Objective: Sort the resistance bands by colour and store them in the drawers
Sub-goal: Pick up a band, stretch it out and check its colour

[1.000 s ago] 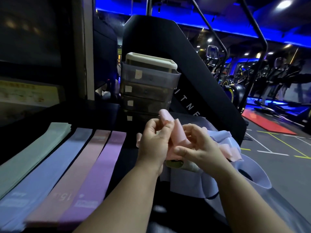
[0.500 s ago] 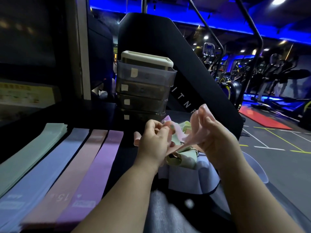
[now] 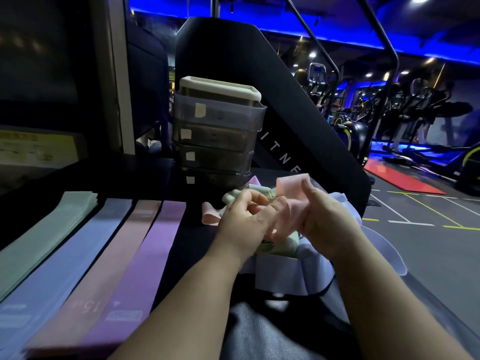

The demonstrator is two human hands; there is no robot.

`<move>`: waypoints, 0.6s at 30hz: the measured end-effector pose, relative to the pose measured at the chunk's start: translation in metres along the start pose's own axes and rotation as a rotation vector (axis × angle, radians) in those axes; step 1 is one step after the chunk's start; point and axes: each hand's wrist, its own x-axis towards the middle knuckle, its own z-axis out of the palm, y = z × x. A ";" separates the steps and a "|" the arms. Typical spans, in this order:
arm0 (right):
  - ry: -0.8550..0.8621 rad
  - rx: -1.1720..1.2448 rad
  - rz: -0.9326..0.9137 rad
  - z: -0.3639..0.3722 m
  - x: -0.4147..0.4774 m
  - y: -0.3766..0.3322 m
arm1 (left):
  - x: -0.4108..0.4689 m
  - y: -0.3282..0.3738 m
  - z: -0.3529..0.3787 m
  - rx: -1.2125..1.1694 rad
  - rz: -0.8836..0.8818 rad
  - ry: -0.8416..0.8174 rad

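A pink band (image 3: 287, 187) is held just above the unsorted pile (image 3: 283, 258), with the left hand (image 3: 242, 222) and right hand (image 3: 328, 222) both curled on it. Four colour stacks (image 3: 114, 255) lie sorted alongside. The drawers (image 3: 218, 136) sit closed, so storing probably lies ahead.

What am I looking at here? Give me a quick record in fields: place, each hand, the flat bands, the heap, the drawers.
place: gym, dark table
left hand: grips pink band
right hand: holds same band
laid flat, left to right: green stack, blue strip, pink strip, purple strip
heap: tangled bands under the hands
drawers: stacked unit behind the heap
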 end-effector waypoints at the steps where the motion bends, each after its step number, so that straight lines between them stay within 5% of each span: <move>1: -0.036 0.006 -0.009 0.000 -0.001 -0.001 | 0.000 -0.001 0.001 0.003 -0.003 -0.008; 11: -0.152 -0.081 -0.092 -0.001 0.001 0.006 | 0.001 -0.003 0.002 -0.058 0.044 -0.057; 18: -0.064 -0.140 -0.099 -0.005 0.007 0.008 | 0.007 -0.003 -0.002 -0.210 0.022 0.018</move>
